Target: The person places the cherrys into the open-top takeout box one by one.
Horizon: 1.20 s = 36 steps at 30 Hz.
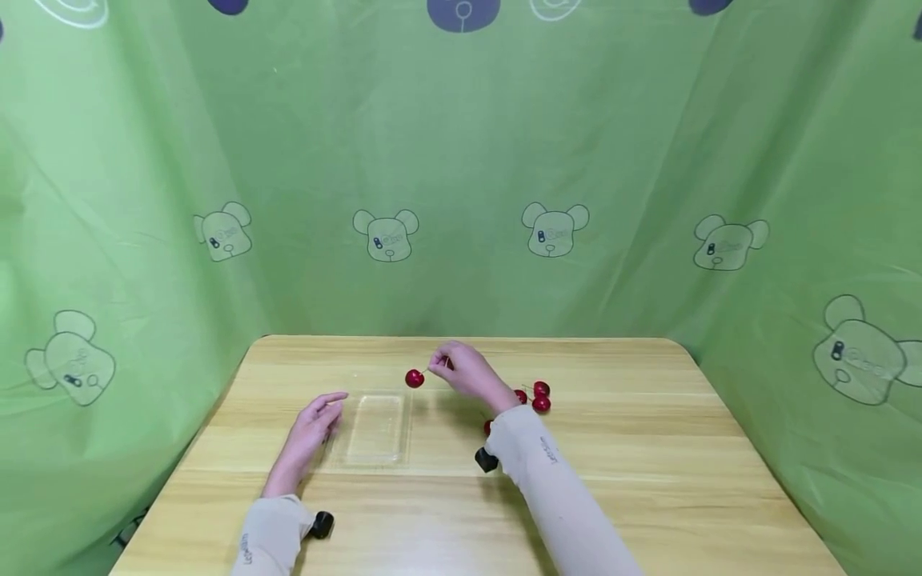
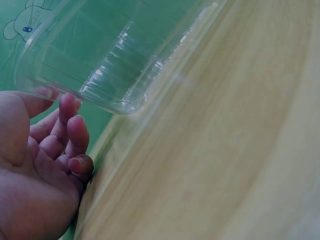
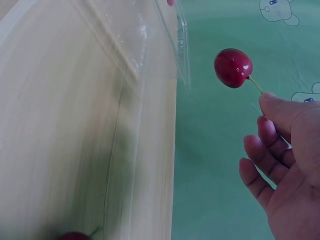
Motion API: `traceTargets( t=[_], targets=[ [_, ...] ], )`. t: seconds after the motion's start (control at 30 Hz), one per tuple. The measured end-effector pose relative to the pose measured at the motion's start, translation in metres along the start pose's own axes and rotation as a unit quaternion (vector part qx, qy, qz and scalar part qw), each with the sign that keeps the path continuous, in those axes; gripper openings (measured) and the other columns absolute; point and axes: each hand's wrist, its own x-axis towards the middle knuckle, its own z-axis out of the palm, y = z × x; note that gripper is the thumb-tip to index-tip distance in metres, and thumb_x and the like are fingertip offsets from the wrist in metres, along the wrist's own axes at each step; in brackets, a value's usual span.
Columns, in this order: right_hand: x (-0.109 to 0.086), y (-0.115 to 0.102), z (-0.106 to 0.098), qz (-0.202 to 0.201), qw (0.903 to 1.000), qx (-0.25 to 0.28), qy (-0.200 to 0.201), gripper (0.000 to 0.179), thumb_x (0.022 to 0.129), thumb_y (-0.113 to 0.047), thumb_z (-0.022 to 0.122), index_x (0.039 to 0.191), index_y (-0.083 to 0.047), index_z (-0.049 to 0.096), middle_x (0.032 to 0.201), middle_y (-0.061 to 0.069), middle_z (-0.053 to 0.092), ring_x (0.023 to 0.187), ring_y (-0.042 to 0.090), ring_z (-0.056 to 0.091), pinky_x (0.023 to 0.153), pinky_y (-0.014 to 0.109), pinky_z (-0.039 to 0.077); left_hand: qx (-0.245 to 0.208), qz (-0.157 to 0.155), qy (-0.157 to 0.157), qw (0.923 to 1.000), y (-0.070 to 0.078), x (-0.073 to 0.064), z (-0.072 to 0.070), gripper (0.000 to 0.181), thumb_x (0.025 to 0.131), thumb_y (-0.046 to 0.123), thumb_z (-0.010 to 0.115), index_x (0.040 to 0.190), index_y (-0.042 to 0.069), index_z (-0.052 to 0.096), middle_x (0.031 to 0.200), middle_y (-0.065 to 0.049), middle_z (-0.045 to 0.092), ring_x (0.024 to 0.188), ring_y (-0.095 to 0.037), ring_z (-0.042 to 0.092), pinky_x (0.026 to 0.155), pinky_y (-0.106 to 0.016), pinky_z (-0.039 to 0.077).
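Observation:
My right hand [image 1: 464,370] pinches the thin green stem of a red cherry [image 3: 233,68] between thumb and forefinger. The cherry hangs above the table, just right of a clear plastic box [image 1: 378,432], and its other fingers curl loosely below the stem. My left hand [image 1: 314,428] is at the left side of the box, its fingers loosely bent. In the left wrist view, thumb and forefinger lie right at the rim of the clear box [image 2: 115,65]. Several more cherries [image 1: 542,404] lie on the table beside and partly behind my right forearm.
The light wooden table [image 1: 648,472] has a rounded far edge close behind the box. Green curtains [image 1: 461,160] printed with bear heads surround it at the back and sides. Each sleeve carries a small black device [image 1: 322,525] at the wrist.

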Motion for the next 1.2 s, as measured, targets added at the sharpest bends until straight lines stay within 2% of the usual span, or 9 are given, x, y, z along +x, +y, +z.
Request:
traceTargets(
  t=[0.6,1.0,1.2],
  targets=[
    [0.022,-0.012,0.024,-0.011,0.9977,-0.066,-0.002,0.012,0.102,-0.022,0.068,0.094,-0.014,0.072,0.098,0.0,0.067,0.088,0.013,0.061,0.082,0.031,0.053,-0.001,0.007,0.006,1.0,-0.003,0.003,0.0,0.039,0.108,0.025,0.057,0.142,0.006,0.058,0.09,-0.002,0.059,0.079,-0.012,0.054,0.069,-0.021,0.048],
    [0.025,-0.019,0.038,0.01,0.9971,-0.076,-0.004,0.01,0.1,-0.021,0.069,0.096,-0.012,0.073,0.099,0.001,0.066,0.09,0.014,0.061,0.085,0.032,0.054,-0.001,0.007,-0.002,1.0,-0.002,0.003,0.0,0.043,0.108,0.03,0.057,0.144,0.007,0.057,0.09,-0.002,0.058,0.078,-0.012,0.053,0.068,-0.022,0.046],
    [0.028,-0.021,0.044,0.022,0.9958,-0.088,0.004,0.01,0.1,-0.02,0.07,0.095,-0.012,0.073,0.097,0.001,0.065,0.088,0.015,0.059,0.084,0.033,0.054,-0.005,0.004,0.005,1.0,-0.002,0.003,-0.001,0.04,0.107,0.026,0.058,0.142,0.006,0.058,0.09,-0.002,0.059,0.077,-0.011,0.055,0.067,-0.021,0.047]
  ],
)
